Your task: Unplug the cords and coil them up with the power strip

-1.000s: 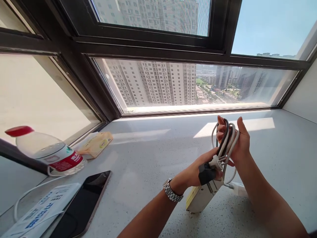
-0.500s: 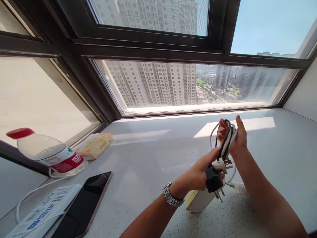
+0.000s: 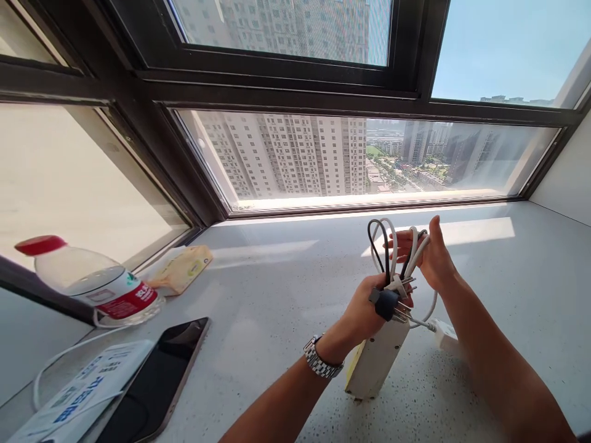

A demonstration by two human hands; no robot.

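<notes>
Two bundled power cords, a black one and a white one (image 3: 393,252), stand up in loops from my left hand (image 3: 362,307), which is closed around their lower part. From that grip stick out a black plug (image 3: 386,304) and a white plug (image 3: 397,285), metal prongs pointing right. My right hand (image 3: 436,261) has its thumb raised and its fingers hooked behind the right-hand loops. Under my left hand, an off-white box (image 3: 376,360) with a yellow side stands on the counter. A white cord runs to a white block (image 3: 446,336) beside my right forearm.
To the left lie a tablet (image 3: 161,375), a white printed box (image 3: 87,394) and a thin white cable (image 3: 50,363). A red-capped bottle (image 3: 92,280) leans near a tissue pack (image 3: 184,271). Windows border the pale speckled counter (image 3: 272,289).
The cord loops have spread apart, some now standing left above my left hand. My left hand and the plugs moved up and left, showing more of the box. My right hand shifted slightly left.
</notes>
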